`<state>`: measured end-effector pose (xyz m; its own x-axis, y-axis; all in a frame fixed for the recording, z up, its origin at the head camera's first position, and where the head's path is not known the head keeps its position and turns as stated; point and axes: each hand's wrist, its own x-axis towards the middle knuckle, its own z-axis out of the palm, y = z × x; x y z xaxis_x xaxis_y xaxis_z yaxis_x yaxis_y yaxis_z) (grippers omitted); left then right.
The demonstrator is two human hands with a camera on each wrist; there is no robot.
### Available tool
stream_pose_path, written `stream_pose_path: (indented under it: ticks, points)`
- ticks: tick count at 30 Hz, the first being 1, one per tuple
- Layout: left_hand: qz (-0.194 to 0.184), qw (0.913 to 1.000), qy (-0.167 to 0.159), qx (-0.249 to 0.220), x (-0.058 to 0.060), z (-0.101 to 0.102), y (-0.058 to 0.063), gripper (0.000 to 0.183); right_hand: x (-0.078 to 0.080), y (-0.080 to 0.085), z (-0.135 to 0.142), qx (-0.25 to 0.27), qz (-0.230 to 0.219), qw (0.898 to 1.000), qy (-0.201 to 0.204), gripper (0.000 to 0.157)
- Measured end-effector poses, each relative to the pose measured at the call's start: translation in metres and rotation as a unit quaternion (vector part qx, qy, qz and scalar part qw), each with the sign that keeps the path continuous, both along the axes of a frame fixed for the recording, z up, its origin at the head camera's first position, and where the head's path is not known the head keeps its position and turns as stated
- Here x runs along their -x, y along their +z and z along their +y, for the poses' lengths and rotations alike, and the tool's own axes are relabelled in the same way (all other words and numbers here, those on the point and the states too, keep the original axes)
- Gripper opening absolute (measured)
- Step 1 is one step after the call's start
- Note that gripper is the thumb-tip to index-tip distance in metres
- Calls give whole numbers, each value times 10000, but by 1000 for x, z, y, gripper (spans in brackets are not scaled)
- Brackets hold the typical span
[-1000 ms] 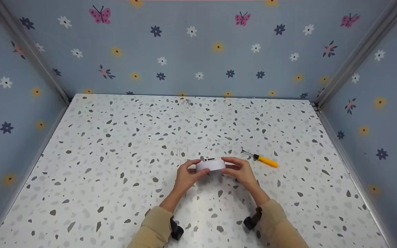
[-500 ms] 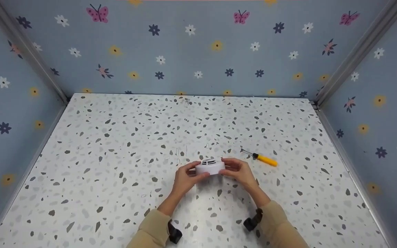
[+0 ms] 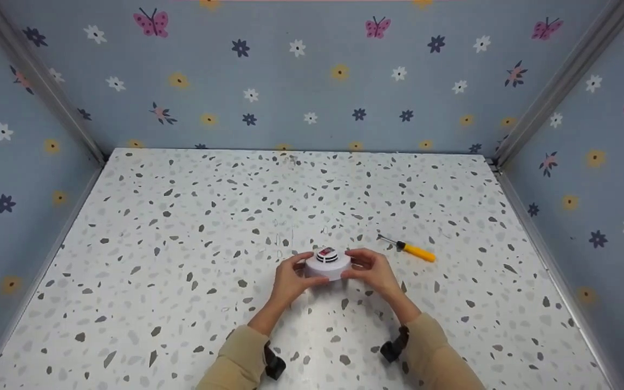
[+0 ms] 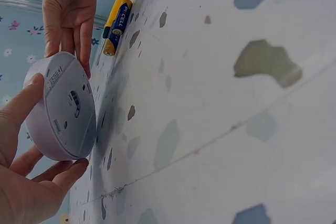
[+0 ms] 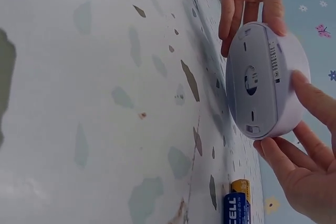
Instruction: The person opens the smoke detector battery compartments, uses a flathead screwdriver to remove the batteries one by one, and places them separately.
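Observation:
A white round smoke detector (image 3: 328,270) is held between both hands, its slotted dome facing up in the head view. My left hand (image 3: 289,279) grips its left edge, thumb in front and fingers behind. On the opposite edge, my right hand (image 3: 375,271) pinches the rim the same way. In the left wrist view the flat base (image 4: 72,103) shows a printed label, small slots and an oval recess. That base (image 5: 252,87) also appears in the right wrist view, tilted close over the table.
A screwdriver (image 3: 419,252) with a yellow handle lies to the right of the hands. Blue-and-gold batteries (image 5: 237,208) lie on the table beside the right hand; the head view hides them. Patterned panels (image 3: 312,76) wall the speckled table (image 3: 182,303) at the back and sides.
The smoke detector has tipped toward the head camera, bringing its slotted dome and a red-and-dark patch on top into sight. Both hands keep their hold and have shifted only slightly.

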<state>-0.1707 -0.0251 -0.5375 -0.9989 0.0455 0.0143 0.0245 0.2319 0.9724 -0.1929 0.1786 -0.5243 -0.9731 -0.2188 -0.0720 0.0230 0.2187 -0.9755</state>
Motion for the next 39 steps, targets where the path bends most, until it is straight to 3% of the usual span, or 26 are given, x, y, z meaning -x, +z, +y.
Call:
stream_pose_path:
  ticks: [13,24,29,39]
  points:
    - [-13,9993,47,-381,22,4,-12,74,14,-11,-11,138,-178,9984,-511,58]
    - [537,9976,116,-422,30,10,-20,77,20,-13,-21,70,-275,9968,-754,61]
    - [719,9968,182,-282,32,12,-21,77,22,-14,-23,-51,-188,9971,-736,61]
    - [823,9950,304,480,34,15,-23,74,23,-12,-22,-421,-340,9959,-721,64]
